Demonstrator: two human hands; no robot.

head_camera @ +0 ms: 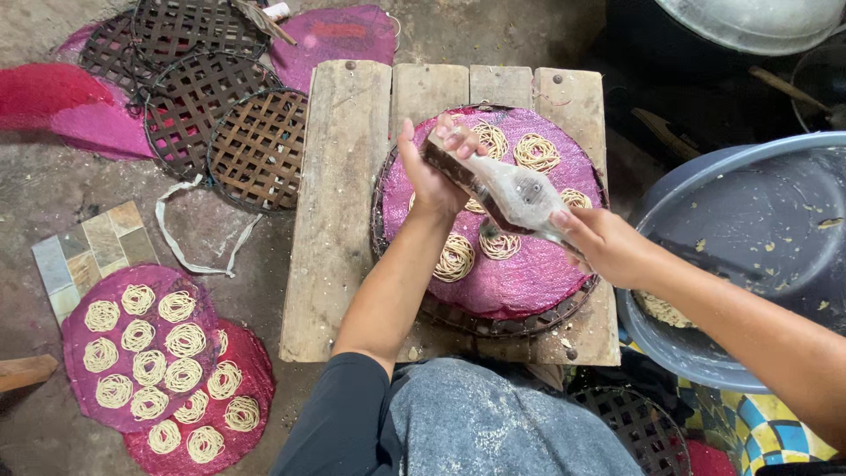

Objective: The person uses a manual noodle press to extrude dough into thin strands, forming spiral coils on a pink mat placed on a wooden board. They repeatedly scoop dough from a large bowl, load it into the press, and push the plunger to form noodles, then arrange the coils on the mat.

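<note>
Both hands grip a noodle press (504,189) over a pink mat (529,273) dotted with noodle coils.

The press, dusted pale with flour, lies slanted across the mat's centre. The left hand (432,172) has its fingers wrapped tight round the dark upper end at 10 o'clock; the right hand (599,242) is closed round the lower end at 4 o'clock. Noodle coils (455,256) sit under and around the press, from 7 through 12 to 2 o'clock. The mat rests on a round woven tray (493,322) on a plank table (339,220). A grey basin (749,238) stands at 3 o'clock of the table, empty woven trays (256,145) at 10 o'clock, filled pink mats (163,361) at 8 o'clock.
</note>
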